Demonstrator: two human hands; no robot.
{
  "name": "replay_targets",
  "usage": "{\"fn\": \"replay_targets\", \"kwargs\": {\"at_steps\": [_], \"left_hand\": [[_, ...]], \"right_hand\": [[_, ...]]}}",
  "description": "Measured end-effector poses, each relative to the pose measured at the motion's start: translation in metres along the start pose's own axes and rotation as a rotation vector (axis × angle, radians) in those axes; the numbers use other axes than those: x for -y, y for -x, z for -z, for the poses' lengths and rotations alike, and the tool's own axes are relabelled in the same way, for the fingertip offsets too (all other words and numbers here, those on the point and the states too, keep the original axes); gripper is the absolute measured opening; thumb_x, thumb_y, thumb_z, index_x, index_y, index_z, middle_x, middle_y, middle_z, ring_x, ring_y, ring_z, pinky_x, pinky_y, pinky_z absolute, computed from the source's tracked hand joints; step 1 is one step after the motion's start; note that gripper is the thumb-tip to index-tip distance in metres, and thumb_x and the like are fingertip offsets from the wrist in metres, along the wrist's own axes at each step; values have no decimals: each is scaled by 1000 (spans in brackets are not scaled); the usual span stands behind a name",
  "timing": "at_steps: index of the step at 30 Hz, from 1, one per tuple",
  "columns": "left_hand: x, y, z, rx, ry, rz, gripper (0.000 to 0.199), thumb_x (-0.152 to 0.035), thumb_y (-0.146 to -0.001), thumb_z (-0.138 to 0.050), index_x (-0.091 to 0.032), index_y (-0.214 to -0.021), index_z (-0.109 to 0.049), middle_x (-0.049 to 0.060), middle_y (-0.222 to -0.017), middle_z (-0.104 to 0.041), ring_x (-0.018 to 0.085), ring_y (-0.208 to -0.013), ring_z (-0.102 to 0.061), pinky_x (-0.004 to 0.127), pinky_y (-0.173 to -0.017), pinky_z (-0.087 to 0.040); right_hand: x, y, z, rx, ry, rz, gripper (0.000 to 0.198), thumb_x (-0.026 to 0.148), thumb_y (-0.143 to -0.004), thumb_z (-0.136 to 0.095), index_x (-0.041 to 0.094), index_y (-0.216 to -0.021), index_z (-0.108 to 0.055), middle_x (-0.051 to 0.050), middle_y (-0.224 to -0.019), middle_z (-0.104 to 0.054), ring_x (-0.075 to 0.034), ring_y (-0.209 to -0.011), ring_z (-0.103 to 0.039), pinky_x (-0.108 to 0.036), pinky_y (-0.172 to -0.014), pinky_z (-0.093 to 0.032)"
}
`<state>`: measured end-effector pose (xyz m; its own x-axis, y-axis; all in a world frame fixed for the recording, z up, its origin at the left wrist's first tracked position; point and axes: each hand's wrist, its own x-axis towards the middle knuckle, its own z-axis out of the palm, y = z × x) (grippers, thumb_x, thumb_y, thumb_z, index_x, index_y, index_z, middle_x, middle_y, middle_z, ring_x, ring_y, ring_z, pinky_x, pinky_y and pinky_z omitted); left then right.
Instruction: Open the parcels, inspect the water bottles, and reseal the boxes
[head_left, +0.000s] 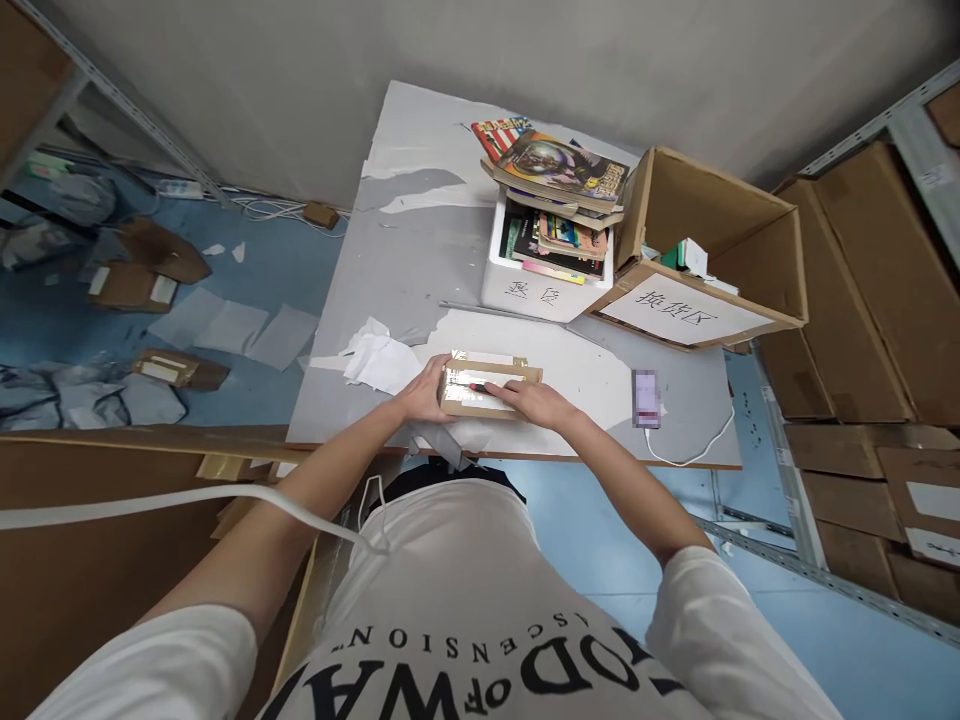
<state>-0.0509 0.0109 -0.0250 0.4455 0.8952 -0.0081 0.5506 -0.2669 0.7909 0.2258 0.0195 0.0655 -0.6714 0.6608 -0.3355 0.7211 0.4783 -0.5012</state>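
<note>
A small cardboard box point(491, 403) with a white label and shiny clear tape lies near the front edge of the table. My left hand point(426, 391) grips its left end, thumb at the near side and fingers at the far side. Above the box top, my right hand point(538, 401) is closed on a slim red-and-black utility knife point(478, 387), which points left across the label. Its tip is too small to make out clearly. Crumpled white paper point(381, 362) lies just left of my left hand. A grey plastic wrapper point(439, 440) hangs at the table edge below the box.
Behind the box stand a white bin point(544, 290) heaped with books point(562, 170) and an open carton point(686, 310) with a handwritten sign. A phone point(646, 399) on a white cable lies to the right. Shelves of cartons point(847, 290) line the right side; packaging litters the left floor.
</note>
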Motion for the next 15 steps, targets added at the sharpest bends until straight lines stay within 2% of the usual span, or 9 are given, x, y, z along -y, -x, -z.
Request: {"fn": "replay_targets", "kwargs": {"at_steps": [3, 8, 12, 15], "left_hand": [[-2, 0, 1, 14, -12, 4, 125, -46, -42, -83, -10, -143, -18, 19, -140, -29, 38, -134, -31, 47, -112, -31], [-5, 2, 2, 37, -28, 22, 123, -44, -44, -83, -13, -142, -16, 20, -141, -28, 38, -133, -32, 49, -110, -35], [-6, 2, 2, 25, -34, 19, 121, -43, -44, -82, -13, -142, -17, 19, -139, -29, 38, -132, -34, 48, -110, -35], [-6, 2, 2, 31, -39, 9, 120, -43, -44, -82, -14, -141, -18, 19, -138, -30, 38, -131, -35, 48, -110, -34]], "right_hand": [[5, -16, 9, 89, 162, 74, 58, 10, -87, -47, 32, -141, -42, -5, -101, -62, -18, -86, -60, -28, -78, -44], [15, -20, 28, 227, 462, 152, 61, 9, -92, -32, 32, -148, -27, -9, -109, -60, -20, -94, -59, -30, -78, -44], [21, -13, 39, 279, 555, 126, 63, 9, -91, -33, 33, -148, -24, -10, -111, -60, -22, -95, -61, -30, -74, -44], [16, 5, 47, 313, 592, 28, 65, 6, -89, -35, 34, -148, -25, -10, -113, -61, -21, -91, -63, -28, -69, -43]]}}
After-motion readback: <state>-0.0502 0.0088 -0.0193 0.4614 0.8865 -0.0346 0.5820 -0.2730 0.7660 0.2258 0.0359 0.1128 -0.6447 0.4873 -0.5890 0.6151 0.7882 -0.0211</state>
